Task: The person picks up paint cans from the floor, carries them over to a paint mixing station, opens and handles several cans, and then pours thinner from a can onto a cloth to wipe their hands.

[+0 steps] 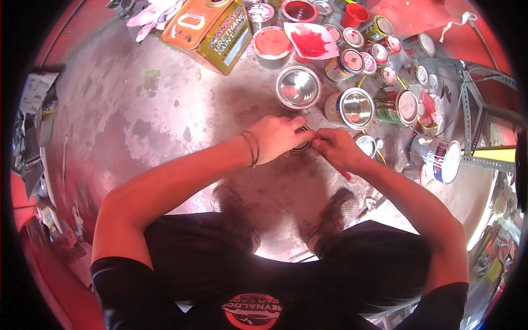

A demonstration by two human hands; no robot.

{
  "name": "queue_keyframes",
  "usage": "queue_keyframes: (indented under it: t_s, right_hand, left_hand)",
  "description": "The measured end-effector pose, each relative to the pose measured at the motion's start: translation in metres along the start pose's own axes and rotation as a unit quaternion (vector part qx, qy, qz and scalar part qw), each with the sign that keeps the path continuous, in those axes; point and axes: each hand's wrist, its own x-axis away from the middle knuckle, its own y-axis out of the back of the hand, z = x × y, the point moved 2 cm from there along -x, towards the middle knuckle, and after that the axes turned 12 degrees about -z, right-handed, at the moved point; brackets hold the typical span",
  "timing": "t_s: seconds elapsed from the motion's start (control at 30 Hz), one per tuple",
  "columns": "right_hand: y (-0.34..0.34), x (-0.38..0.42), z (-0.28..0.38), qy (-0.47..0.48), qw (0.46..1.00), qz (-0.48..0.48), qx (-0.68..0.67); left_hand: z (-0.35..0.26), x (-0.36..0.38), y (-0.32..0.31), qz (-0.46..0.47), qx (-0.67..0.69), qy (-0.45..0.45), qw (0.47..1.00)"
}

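Note:
Between my hands, on the floor, is a small round can [301, 146], mostly covered by my fingers. My left hand [279, 138] lies over its left side with the fingers bent around it. My right hand [335, 147] is pinched at the can's right edge, and a thin red-tipped tool [345, 175] shows below that hand; its upper part is hidden. Just beyond my hands stands an open silver can [298, 88]. Another open can [356, 109] with a shiny inside is to the right of it.
A large urethane thinner tin [231, 41] stands at the upper left of several paint cans. A red-stained paper [312, 41] lies over a can. At right are a big white-lidded can [448, 161] and a metal rack [467, 110]. My shoes flank the floor below.

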Motion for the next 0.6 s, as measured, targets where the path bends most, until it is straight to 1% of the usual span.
queue_keyframes:
  t_s: [0.03, 0.1, 0.13, 0.2, 0.3, 0.4, 0.43, 0.5, 0.6]
  right_hand:
    - [0.000, 0.000, -0.002, 0.031, 0.999, -0.015, 0.008]
    - [-0.003, 0.001, -0.005, 0.093, 0.994, -0.043, 0.024]
    - [-0.005, 0.002, -0.003, 0.120, 0.987, -0.063, 0.084]
    - [-0.007, 0.004, 0.003, 0.170, 0.959, -0.102, 0.205]
    - [-0.011, 0.008, 0.007, 0.195, 0.933, -0.131, 0.272]
    - [-0.013, 0.010, 0.015, 0.180, 0.921, -0.106, 0.329]
    - [-0.014, 0.009, 0.016, 0.177, 0.921, -0.094, 0.334]
    - [-0.016, 0.006, 0.019, 0.173, 0.921, -0.069, 0.343]
    - [-0.017, -0.001, 0.022, 0.158, 0.940, -0.069, 0.294]
  left_hand:
    - [-0.002, 0.000, 0.001, -0.004, -0.003, -0.003, 1.000]
    - [-0.004, -0.003, 0.001, 0.031, -0.014, 0.006, 0.999]
    - [-0.004, -0.004, 0.000, 0.047, -0.021, 0.011, 0.999]
    - [-0.007, -0.002, 0.000, 0.040, -0.038, 0.017, 0.998]
    - [-0.011, 0.000, -0.005, 0.025, -0.055, 0.030, 0.998]
    - [-0.017, 0.001, -0.010, 0.002, -0.065, 0.027, 0.998]
    - [-0.018, 0.001, -0.009, -0.006, -0.068, 0.024, 0.997]
    - [-0.018, -0.001, -0.007, 0.012, -0.069, 0.031, 0.997]
    - [-0.012, 0.000, -0.002, 0.023, -0.060, 0.033, 0.997]
